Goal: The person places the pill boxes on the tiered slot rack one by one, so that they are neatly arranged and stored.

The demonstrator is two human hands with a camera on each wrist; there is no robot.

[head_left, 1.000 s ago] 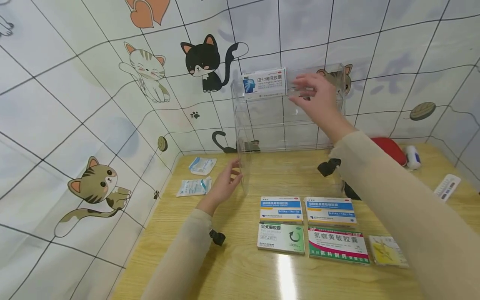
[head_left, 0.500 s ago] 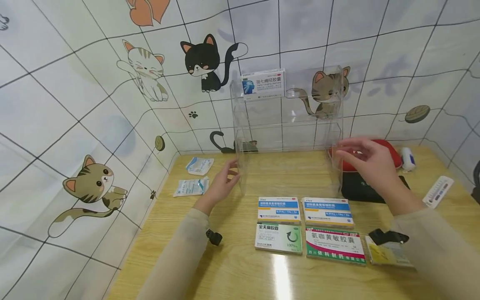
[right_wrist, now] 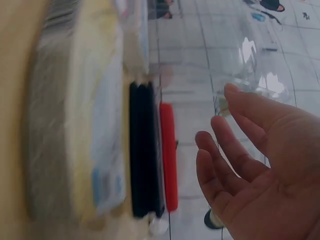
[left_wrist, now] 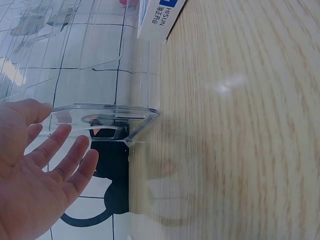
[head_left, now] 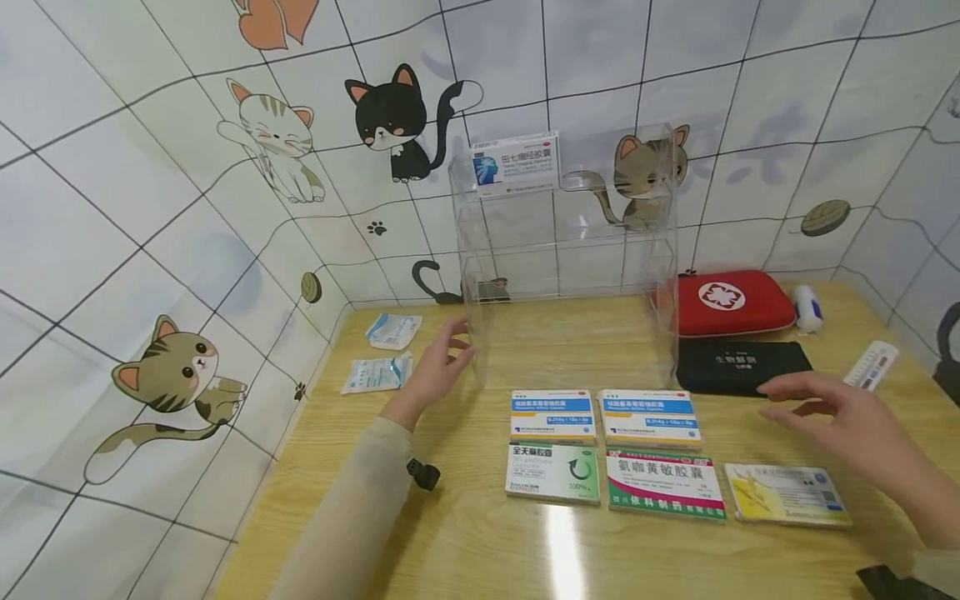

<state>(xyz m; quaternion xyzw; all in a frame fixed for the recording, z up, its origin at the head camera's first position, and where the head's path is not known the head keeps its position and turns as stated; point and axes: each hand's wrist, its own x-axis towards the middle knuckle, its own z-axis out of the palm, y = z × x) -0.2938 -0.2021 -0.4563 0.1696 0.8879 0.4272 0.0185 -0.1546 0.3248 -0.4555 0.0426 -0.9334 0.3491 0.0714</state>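
Note:
A clear acrylic shelf rack stands at the back of the table, with one white medicine box on its top tier at the left. My left hand is at the rack's left side panel, fingers relaxed, fingertips right at its edge. In the left wrist view its fingers spread beside the clear panel. My right hand holds nothing and hovers above the yellow-and-white medicine box, fingers loosely bent. Several other medicine boxes lie flat before the rack: two blue-and-white, one green-and-white, one pink-and-green.
A red first-aid case, a black pouch, a small white bottle and a white test strip lie on the right. Two small sachets lie at the left. A cat-patterned wall covering closes off the back.
My right hand has left the white box on the top tier, coming down and right to above the yellow-and-white box. The left hand stays at the rack's side.

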